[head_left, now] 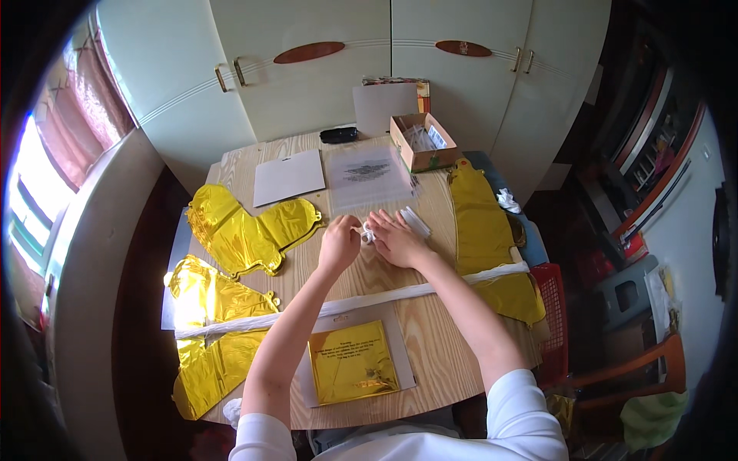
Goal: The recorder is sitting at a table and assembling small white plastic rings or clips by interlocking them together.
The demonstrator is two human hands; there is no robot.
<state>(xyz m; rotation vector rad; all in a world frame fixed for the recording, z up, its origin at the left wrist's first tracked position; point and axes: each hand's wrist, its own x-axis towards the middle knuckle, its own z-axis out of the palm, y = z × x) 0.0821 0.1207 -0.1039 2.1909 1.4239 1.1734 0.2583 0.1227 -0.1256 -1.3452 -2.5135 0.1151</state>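
Observation:
Near the table's middle, my left hand is closed, fingertips pinching the edge of a small crumpled white piece, perhaps ribbon or string. My right hand lies flat beside it with fingers stretched out, its fingertips touching the piece. Just past the right hand lies a short bundle of white strips. A long white strip crosses the table beneath my forearms. Flat gold foil balloons lie on the left and on the right. A folded gold foil packet rests on a pale sheet close to me.
Toward the back are a white card, a clear plastic bag, a black tray and an open cardboard box holding clear packets. Cabinets stand behind the table. A red basket and a wooden chair are at right.

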